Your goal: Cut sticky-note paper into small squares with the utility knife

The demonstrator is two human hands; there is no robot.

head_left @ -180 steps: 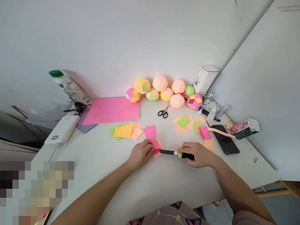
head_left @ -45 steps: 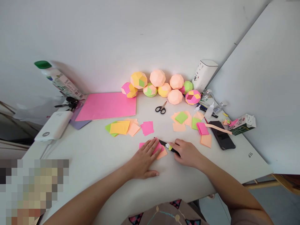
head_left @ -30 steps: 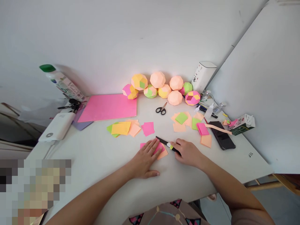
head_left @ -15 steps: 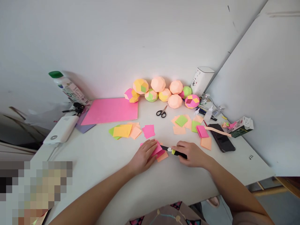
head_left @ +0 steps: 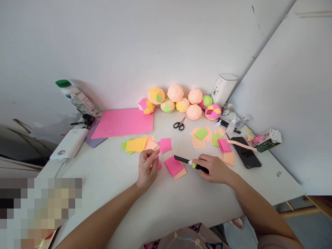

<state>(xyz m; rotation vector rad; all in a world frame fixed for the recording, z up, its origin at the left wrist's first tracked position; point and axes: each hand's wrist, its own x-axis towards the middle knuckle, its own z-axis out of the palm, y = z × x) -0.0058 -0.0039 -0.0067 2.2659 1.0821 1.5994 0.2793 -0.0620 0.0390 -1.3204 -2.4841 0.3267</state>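
Note:
In my right hand (head_left: 216, 169) is a utility knife (head_left: 184, 160) with a black blade and a black and yellow handle, its blade pointing left. The blade tip hangs over or beside a pink paper square (head_left: 173, 166), which lies on a peach paper (head_left: 181, 173). My left hand (head_left: 147, 169) is raised to the left of that stack and pinches a pink piece of paper (head_left: 156, 154) between thumb and fingers. Another pink paper (head_left: 158, 166) lies partly hidden behind this hand. Just beyond it sit more pink squares (head_left: 165, 145).
Paper balls (head_left: 175, 93) line the wall. Scissors (head_left: 179, 124) lie mid-table. Yellow, green and peach papers (head_left: 136, 144) are at left, green and peach ones (head_left: 201, 133) at right. A pink sheet (head_left: 124, 122), a phone (head_left: 246, 152), a glue bottle (head_left: 231, 125) and a white power bank (head_left: 68, 143) lie around.
My left hand has lifted off the pink stack and moved left with a pink piece of paper in its fingers. The knife has drawn slightly away, its blade now fully in sight.

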